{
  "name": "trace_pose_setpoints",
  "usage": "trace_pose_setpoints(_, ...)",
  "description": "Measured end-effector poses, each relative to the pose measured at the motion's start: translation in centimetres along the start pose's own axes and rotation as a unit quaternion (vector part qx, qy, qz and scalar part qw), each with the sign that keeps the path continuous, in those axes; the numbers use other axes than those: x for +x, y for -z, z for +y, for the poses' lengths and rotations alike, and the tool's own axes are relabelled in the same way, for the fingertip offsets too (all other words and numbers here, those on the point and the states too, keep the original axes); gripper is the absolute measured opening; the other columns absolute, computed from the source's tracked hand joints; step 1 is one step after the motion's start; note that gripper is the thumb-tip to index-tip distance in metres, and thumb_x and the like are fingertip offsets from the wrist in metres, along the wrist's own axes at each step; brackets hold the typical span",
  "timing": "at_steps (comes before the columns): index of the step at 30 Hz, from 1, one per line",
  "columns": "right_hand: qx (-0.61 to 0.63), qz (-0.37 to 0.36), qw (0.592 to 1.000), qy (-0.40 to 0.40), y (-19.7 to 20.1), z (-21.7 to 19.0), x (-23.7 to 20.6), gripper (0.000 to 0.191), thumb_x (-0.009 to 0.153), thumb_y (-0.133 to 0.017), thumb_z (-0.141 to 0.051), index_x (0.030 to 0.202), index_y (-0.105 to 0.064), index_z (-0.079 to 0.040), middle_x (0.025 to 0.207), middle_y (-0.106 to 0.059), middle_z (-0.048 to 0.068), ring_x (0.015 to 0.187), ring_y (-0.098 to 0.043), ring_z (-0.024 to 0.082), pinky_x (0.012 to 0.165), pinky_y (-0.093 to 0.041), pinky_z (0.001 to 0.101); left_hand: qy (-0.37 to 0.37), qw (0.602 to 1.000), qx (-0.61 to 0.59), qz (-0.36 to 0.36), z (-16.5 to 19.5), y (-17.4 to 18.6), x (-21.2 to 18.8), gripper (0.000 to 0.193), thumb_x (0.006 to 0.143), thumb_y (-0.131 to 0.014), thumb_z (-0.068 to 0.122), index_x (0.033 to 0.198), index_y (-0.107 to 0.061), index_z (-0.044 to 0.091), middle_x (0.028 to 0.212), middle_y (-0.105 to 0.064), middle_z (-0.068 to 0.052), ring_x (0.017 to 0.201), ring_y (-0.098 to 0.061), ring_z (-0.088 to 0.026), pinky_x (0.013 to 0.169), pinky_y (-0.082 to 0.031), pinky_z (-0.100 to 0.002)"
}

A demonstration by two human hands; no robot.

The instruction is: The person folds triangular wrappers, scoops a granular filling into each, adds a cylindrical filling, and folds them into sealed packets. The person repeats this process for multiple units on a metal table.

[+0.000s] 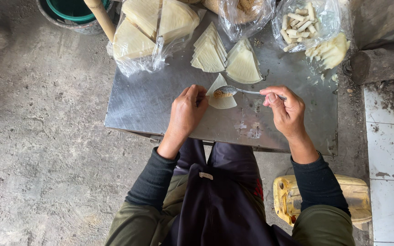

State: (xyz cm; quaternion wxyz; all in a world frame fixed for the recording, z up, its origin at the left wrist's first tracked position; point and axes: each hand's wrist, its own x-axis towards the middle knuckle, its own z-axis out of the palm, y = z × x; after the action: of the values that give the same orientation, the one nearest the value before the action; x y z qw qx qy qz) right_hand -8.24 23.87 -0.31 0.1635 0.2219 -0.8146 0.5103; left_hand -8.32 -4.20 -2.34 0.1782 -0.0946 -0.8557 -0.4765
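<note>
steel table | left hand pins wrapper edge | right hand pinches spoon | near table edge bare

The green bucket at the upper left is cut off by the top edge, as are the clear bags: one of pale wrappers, one of small rolls. The left hand hides a corner of the wrapper. What fills the spoon is too small to tell.
</note>
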Motion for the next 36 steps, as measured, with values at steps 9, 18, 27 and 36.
trace_pose_setpoints(9, 0.006, -0.004, 0.999, 0.038, -0.3, 0.3, -0.4, 0.020, 0.113, -0.057, -0.019, 0.113, -0.066, -0.001, 0.103, -0.071, 0.010, 0.083, -0.067, 0.012, 0.072, -0.055, 0.0252, -0.004, 1.000, 0.001, -0.008, -0.1, 0.0, -0.1, 0.017, 0.090, -0.071, 0.003, 0.105, -0.066, 0.002, 0.098, -0.073, -0.013, 0.086, -0.078, -0.024, 0.075, -0.063, -0.032)
trace_pose_setpoints(18, 0.061, 0.052, 0.997, -0.013, -0.6, 2.6, -1.0, 0.016, 0.114, -0.054, -0.015, 0.114, -0.063, -0.002, 0.098, -0.070, 0.007, 0.080, -0.065, 0.010, 0.068, -0.054, 0.0232, -0.011, 1.000, -0.021, -0.016, -0.1, 0.2, -0.3, 0.017, 0.090, -0.070, 0.002, 0.107, -0.066, 0.002, 0.101, -0.074, -0.013, 0.089, -0.078, -0.024, 0.077, -0.063, -0.032)
trace_pose_setpoints(27, 0.343, 0.222, 0.909, -0.079, 1.8, 7.4, 4.1, 0.012, 0.114, -0.059, -0.012, 0.115, -0.061, -0.001, 0.114, -0.068, 0.011, 0.081, -0.063, 0.012, 0.069, -0.053, 0.0268, -0.016, 1.000, 0.008, -0.009, 0.8, 0.6, -0.3, 0.012, 0.094, -0.070, 0.010, 0.106, -0.067, 0.007, 0.099, -0.077, -0.008, 0.083, -0.078, -0.022, 0.070, -0.061, -0.032)
trace_pose_setpoints(36, 0.113, 0.160, 0.976, -0.094, -2.4, 10.5, 13.8, 0.030, 0.113, -0.057, -0.019, 0.139, -0.056, -0.004, 0.101, -0.074, 0.006, 0.085, -0.071, 0.011, 0.077, -0.063, 0.0258, -0.031, 0.999, 0.008, -0.007, 0.9, 0.9, -0.1, 0.015, 0.097, -0.064, 0.006, 0.112, -0.065, 0.006, 0.106, -0.076, -0.012, 0.084, -0.076, -0.028, 0.071, -0.060, -0.036)
